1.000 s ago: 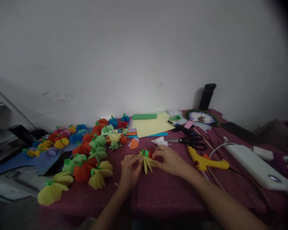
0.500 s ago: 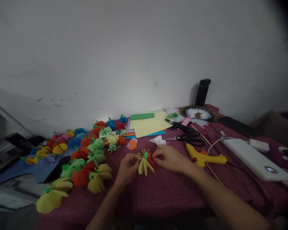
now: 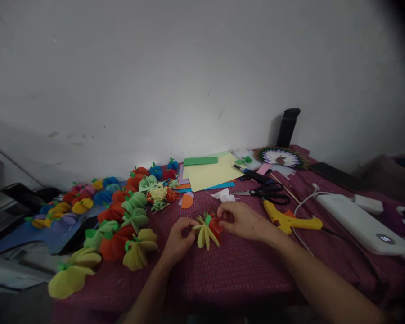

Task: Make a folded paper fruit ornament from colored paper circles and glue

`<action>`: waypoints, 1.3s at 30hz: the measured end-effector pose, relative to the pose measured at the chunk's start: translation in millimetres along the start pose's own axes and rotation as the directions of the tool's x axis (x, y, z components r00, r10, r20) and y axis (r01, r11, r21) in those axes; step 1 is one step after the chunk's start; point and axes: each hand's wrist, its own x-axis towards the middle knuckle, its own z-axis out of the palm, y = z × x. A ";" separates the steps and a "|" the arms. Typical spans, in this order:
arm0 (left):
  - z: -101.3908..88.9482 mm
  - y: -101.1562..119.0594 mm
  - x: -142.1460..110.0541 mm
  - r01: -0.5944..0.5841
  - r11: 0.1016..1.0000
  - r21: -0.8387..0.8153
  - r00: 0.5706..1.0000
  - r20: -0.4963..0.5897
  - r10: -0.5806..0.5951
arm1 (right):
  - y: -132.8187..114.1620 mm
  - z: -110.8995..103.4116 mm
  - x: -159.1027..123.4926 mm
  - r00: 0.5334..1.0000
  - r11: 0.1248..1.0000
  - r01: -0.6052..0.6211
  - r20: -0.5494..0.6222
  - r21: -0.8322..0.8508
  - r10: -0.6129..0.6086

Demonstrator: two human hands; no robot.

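Between my hands, low over the cloth, is a small paper pumpkin (image 3: 206, 236) with yellow folds on the left, red ones on the right and a bit of green at the top. My left hand (image 3: 180, 238) pinches the edge of its yellow folds between thumb and fingertips. On the other side my right hand (image 3: 243, 221) has thumb and fingers closed at the red folds. Just behind it lies a crumpled white tissue (image 3: 224, 195). A yellow glue gun (image 3: 290, 221) rests to the right, beside black-handled scissors (image 3: 270, 193).
Many finished paper pumpkins (image 3: 113, 240) crowd the left side, with a pile of paper shreds (image 3: 160, 194) near them. Coloured paper sheets (image 3: 209, 175) lie at the back. On the right are a white power bank (image 3: 361, 225), its cable and a dark upright bottle (image 3: 287, 128).
The view has shifted slightly. My right hand has eased a little outward at the red folds, while my left hand stays at the yellow edge.
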 end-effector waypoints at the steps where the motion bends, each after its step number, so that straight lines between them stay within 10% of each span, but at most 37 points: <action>1: -0.9 -0.7 -0.4 0.001 1.000 -0.001 1.000 -0.006 -0.001 | -0.4 -0.7 0.4 1.000 1.000 0.005 -0.005 0.001 -0.005; 13: -6.9 -9.3 -3.0 0.041 0.998 0.037 0.971 -0.236 -0.031 | 5.2 -1.3 5.4 0.999 1.000 -0.026 -0.034 -0.006 0.026; 28: -2.0 4.2 -7.5 0.009 0.999 0.034 0.995 -0.099 -0.006 | 19.3 18.6 15.8 0.997 0.997 -0.012 -0.081 0.074 0.018; 39: -4.5 -16.7 12.6 0.057 0.988 -0.147 0.998 -0.003 -0.058 | 14.6 3.6 58.9 0.964 0.991 0.129 0.233 0.020 -0.130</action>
